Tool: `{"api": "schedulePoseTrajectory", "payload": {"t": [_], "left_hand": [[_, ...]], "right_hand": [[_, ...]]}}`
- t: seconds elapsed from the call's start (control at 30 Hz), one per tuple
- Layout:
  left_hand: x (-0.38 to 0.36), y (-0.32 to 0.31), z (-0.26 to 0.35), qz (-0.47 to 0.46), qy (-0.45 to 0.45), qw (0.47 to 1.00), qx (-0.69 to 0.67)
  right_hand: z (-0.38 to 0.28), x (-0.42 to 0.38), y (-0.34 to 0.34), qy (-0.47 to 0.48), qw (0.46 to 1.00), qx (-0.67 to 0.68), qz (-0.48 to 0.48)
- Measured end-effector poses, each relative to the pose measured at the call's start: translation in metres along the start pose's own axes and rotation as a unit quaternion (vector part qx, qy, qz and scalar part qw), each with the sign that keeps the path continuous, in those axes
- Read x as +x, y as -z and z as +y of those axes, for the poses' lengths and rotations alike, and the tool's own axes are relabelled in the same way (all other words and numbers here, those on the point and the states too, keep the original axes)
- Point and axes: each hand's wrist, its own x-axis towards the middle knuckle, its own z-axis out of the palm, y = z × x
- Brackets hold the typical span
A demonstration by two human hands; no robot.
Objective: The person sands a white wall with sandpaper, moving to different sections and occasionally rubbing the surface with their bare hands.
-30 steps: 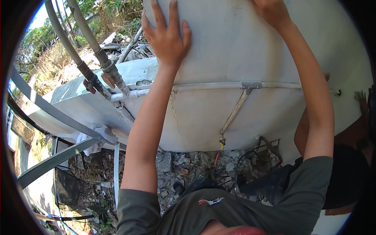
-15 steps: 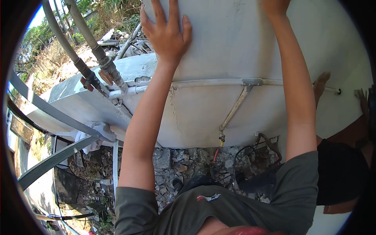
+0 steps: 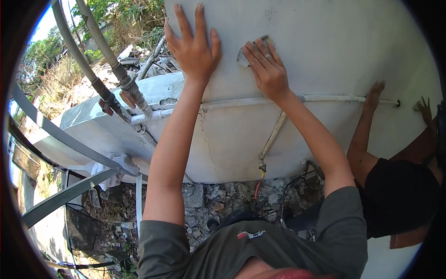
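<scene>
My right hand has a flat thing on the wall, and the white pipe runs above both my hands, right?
Not above: the head view shows the white pipe below your left hand and right hand, which does have a flat thing on the wall.

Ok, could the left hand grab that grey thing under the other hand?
Probably yes: only wall lies between the left hand and the nearest edge of the grey piece, though the right hand covers much of the rest.
</scene>
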Motion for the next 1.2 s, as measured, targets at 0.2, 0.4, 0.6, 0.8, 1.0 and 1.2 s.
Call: {"api": "schedulePoseTrajectory", "payload": {"t": [0.2,0.4,0.6,0.8,1.0,1.2], "left_hand": [[-0.001,0.0,-0.003,-0.011,0.007,1.0,0.002],[0.001,0.0,-0.001,-0.01,0.006,1.0,0.004],[0.003,0.002,0.001,-0.002,-0.01,1.0,0.008],[0.002,0.0,-0.002,-0.004,0.0,1.0,0.006],[0.004,0.0,0.0,0.008,-0.014,1.0,-0.004],[0.0,-0.001,-0.002,-0.002,-0.008,1.0,0.0]], "right_hand": [[0.026,-0.007,0.008,0.104,0.993,-0.016,-0.051],[0.077,0.047,0.035,0.199,0.976,-0.068,-0.062],[0.132,0.111,0.063,0.081,0.987,-0.14,0.026],[0.167,0.16,0.06,-0.044,0.977,-0.167,0.125],[0.145,0.172,0.042,-0.132,0.964,-0.15,0.177],[0.102,0.131,0.023,-0.067,0.975,-0.134,0.161]]}}
